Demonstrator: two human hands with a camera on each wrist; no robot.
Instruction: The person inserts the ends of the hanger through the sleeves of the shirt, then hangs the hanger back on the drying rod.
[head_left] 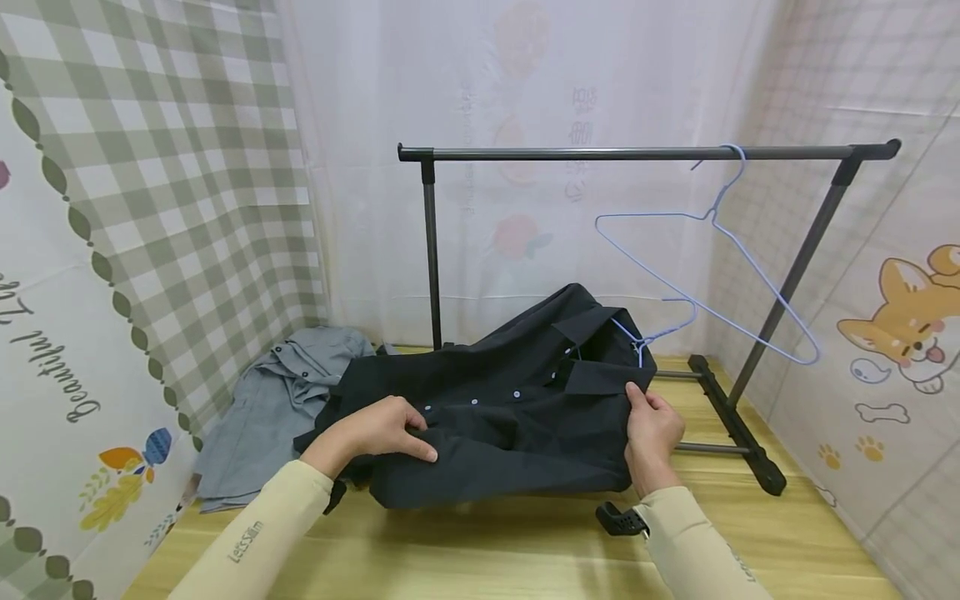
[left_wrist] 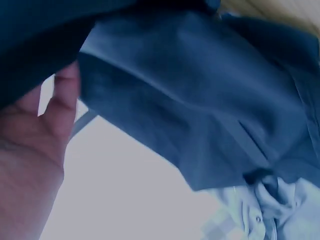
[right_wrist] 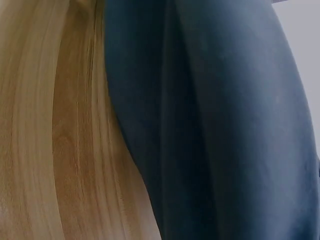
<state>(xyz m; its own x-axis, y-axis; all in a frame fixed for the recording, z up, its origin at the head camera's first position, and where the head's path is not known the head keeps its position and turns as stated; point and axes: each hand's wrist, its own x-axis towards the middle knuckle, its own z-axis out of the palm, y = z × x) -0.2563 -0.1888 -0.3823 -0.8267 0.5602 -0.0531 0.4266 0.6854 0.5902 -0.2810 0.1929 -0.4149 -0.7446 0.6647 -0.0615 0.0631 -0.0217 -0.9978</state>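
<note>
A black buttoned shirt lies spread sideways, its collar at the right, with a blue hanger inside the neck and the hook sticking out. At the collar, my right hand pinches the shirt edge between thumb and fingers. My left hand grips the front panel near the lower buttons, thumb on top. In the left wrist view, fingers of my left hand go under the dark cloth. Only cloth shows in the right wrist view, the right hand being out of sight there.
A black rack stands behind, with an empty blue hanger on its bar at the right. Grey folded clothes lie at the left on the wooden table. Printed curtains surround the table.
</note>
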